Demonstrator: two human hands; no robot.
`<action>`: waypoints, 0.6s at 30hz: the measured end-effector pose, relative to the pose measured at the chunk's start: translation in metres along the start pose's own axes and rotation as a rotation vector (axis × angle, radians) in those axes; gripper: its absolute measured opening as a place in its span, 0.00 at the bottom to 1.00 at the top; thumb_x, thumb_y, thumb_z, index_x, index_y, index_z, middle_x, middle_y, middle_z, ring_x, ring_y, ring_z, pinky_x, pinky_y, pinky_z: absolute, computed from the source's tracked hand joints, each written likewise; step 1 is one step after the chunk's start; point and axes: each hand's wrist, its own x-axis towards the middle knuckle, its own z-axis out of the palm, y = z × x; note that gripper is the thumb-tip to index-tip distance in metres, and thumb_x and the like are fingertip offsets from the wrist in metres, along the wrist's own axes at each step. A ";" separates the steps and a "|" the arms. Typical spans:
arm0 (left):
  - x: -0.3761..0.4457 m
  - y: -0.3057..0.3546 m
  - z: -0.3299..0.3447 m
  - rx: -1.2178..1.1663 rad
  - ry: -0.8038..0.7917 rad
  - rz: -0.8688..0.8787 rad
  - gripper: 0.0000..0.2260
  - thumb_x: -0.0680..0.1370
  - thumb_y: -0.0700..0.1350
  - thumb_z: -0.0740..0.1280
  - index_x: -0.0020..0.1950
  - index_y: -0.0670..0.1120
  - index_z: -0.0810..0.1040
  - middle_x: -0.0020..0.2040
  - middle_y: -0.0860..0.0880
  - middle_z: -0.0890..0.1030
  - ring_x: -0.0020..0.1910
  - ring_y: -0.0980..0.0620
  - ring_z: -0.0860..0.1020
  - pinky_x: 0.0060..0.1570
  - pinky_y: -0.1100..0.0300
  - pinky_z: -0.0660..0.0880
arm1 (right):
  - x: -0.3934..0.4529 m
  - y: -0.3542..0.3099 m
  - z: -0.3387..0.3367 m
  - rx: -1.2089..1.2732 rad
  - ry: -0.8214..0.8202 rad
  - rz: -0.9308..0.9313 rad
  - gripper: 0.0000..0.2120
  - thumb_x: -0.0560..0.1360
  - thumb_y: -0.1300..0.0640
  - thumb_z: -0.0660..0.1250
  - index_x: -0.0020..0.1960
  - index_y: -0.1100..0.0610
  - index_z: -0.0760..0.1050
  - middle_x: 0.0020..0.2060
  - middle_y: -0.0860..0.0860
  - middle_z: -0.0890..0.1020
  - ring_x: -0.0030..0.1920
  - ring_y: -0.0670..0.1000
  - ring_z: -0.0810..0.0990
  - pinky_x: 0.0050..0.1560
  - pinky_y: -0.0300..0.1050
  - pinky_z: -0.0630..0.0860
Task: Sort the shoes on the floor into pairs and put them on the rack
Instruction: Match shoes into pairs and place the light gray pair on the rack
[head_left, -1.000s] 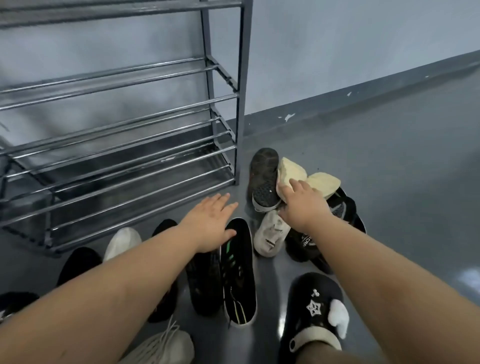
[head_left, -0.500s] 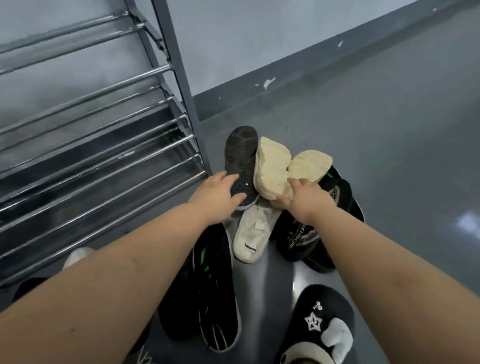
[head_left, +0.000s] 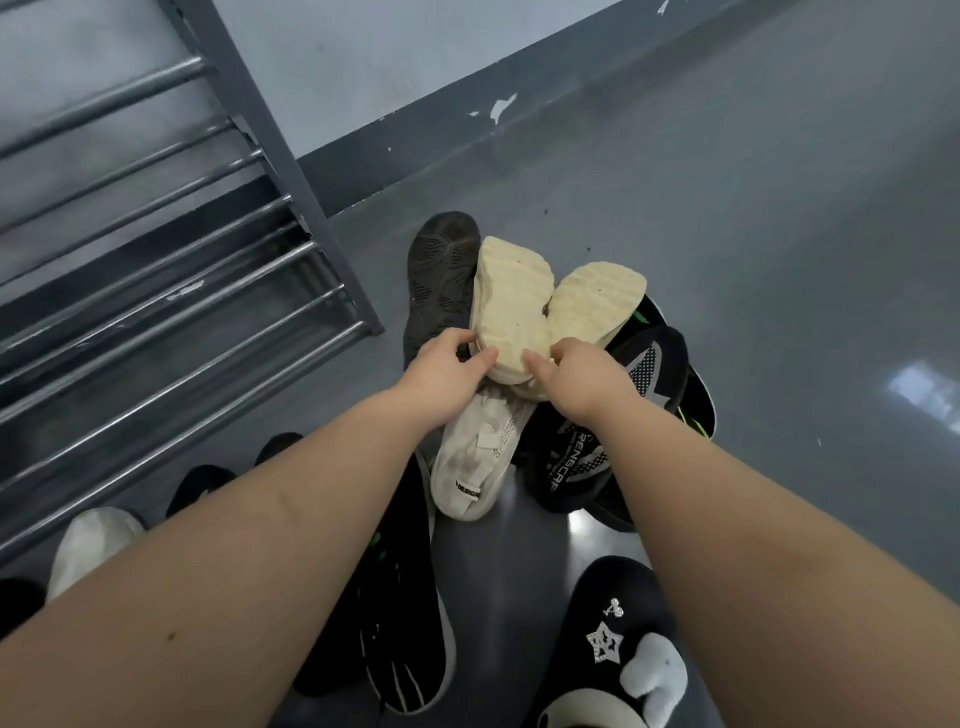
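The left hand and right hand each grip one cream-soled shoe, apparently a pair, beside the rack corner post. The visible rack rails hold nothing; remaining shoes lie unsorted beside the rack.

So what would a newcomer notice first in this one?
Two cream soles, turned up on top of the shoe pile at centre, with the left hand and right hand gripping their near ends. Then the bare metal rack at left. At bottom right, a black slipper with a star charm.
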 end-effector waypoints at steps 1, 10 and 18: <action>-0.002 0.001 0.002 -0.077 0.004 -0.025 0.23 0.79 0.55 0.61 0.71 0.49 0.66 0.70 0.48 0.69 0.66 0.50 0.69 0.59 0.62 0.65 | 0.001 -0.003 0.000 0.106 0.012 0.050 0.26 0.80 0.42 0.55 0.63 0.63 0.72 0.59 0.59 0.78 0.58 0.59 0.76 0.50 0.46 0.69; -0.020 0.013 -0.010 -0.685 0.252 -0.152 0.19 0.79 0.50 0.63 0.67 0.47 0.66 0.62 0.49 0.74 0.55 0.51 0.74 0.60 0.57 0.70 | -0.011 -0.060 0.031 1.257 0.019 0.319 0.22 0.72 0.55 0.73 0.59 0.67 0.73 0.46 0.60 0.80 0.35 0.53 0.79 0.34 0.43 0.79; -0.093 -0.046 -0.066 -0.845 0.370 -0.118 0.12 0.77 0.43 0.67 0.58 0.49 0.68 0.54 0.47 0.77 0.53 0.48 0.79 0.59 0.48 0.75 | -0.078 -0.109 0.065 1.337 -0.318 0.200 0.11 0.74 0.55 0.71 0.53 0.58 0.75 0.41 0.53 0.81 0.42 0.50 0.81 0.44 0.42 0.79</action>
